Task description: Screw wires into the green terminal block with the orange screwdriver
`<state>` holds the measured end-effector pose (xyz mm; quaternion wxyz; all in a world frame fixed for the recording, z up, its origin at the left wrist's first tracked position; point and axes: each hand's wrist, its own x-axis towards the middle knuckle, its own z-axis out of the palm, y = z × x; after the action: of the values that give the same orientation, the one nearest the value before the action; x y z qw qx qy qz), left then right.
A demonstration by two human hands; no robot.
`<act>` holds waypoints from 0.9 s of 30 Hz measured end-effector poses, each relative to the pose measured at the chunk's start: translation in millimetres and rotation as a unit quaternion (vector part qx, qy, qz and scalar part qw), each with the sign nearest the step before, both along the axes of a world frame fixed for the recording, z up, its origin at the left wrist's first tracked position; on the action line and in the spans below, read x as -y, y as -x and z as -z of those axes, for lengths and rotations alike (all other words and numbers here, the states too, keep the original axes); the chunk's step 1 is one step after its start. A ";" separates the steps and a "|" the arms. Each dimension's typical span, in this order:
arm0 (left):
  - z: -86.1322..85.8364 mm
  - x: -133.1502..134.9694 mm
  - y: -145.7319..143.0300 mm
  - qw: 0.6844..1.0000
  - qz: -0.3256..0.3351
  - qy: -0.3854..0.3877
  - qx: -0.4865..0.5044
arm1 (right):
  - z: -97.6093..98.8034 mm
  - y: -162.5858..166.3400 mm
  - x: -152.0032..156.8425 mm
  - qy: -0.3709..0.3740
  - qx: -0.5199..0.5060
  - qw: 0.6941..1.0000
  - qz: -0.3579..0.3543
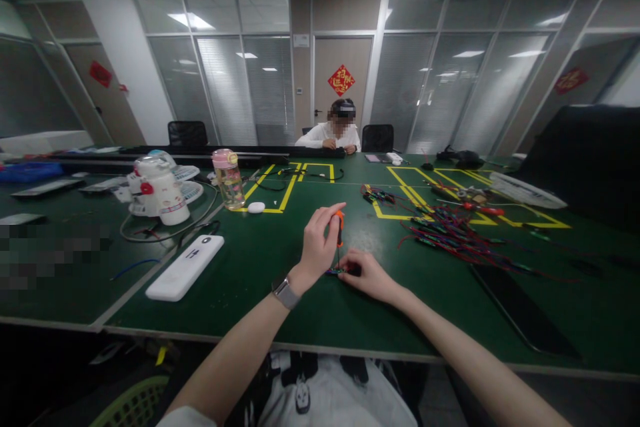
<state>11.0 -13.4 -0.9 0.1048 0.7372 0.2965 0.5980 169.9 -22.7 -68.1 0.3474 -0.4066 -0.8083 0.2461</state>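
Note:
My left hand (320, 240), with a watch on its wrist, is closed around the orange and black handle of a screwdriver (341, 230). The screwdriver stands upright, its thin shaft pointing down at a small circuit board (333, 271) on the green table. Fingers of my right hand (367, 273) pinch the board's right side, close to the screwdriver's tip. Much of the board is hidden by my hands, and its details are too small to make out.
A pile of red-wired boards (450, 233) lies to the right, beside a dark flat panel (523, 310). Leftward are a white power bank (186, 268), an earbud case (257, 207), a pink-lidded bottle (230, 180) and a white jug (167, 193). Another person (333, 130) sits opposite.

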 end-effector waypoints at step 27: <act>1.0 -0.1 1.0 1.000 0.020 0.004 0.000 | -2.1 0.5 1.5 0.005 0.000 1.000 -0.001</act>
<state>10.0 -13.3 -1.9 0.1197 0.7423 0.2846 0.5947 169.4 -24.3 -66.0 0.3449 -0.4075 -0.8075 0.2509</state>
